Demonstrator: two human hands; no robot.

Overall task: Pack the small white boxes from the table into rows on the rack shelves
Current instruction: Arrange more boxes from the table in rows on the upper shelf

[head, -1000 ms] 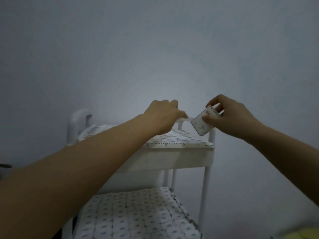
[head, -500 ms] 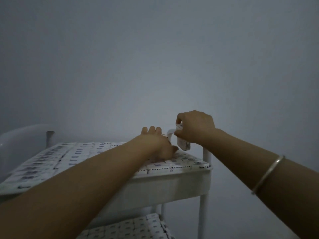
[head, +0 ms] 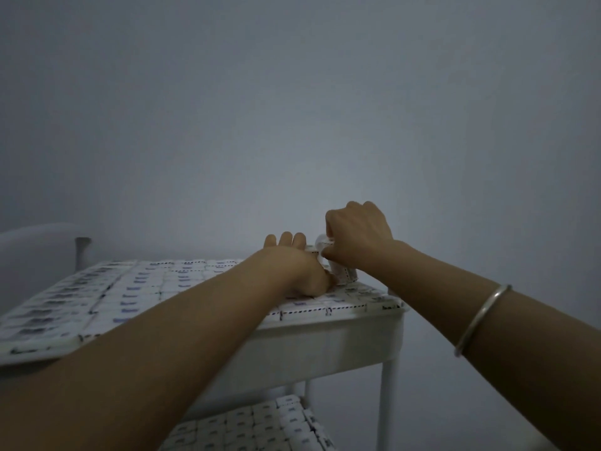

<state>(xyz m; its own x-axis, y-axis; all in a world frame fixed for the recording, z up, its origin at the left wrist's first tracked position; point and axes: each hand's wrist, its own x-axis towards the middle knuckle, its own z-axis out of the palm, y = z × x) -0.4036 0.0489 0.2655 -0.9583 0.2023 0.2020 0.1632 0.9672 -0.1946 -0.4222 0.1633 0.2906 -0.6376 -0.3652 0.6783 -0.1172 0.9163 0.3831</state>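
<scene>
Head view: both forearms enter from the bottom edge, with the elbows cut off. A metal bracelet (head: 481,320) sits on the right forearm. Below the top shelf (head: 325,340) of the white rack, the lower-shelf boxes (head: 260,424) show only on the right side; the left forearm hides the rest. A rack leg (head: 388,402) drops from the near right corner of the top shelf.

The top shelf is covered with rows of boxes (head: 146,288); their print is too blurred to read. The left hand (head: 302,271) rests palm down on the rows near the far right corner of the top shelf, with its fingers (head: 286,239) extended and released. It hides the boxes beneath it. The right hand (head: 357,242) is just beside it, fingers curled around one small white box (head: 344,275). The box is held on end and tilted, and the hand covers much of it. Whether its lower end touches the rows cannot be told.

At the far left of the top shelf stands a post (head: 81,252), indistinct. A grey wall (head: 292,92) lies behind.
</scene>
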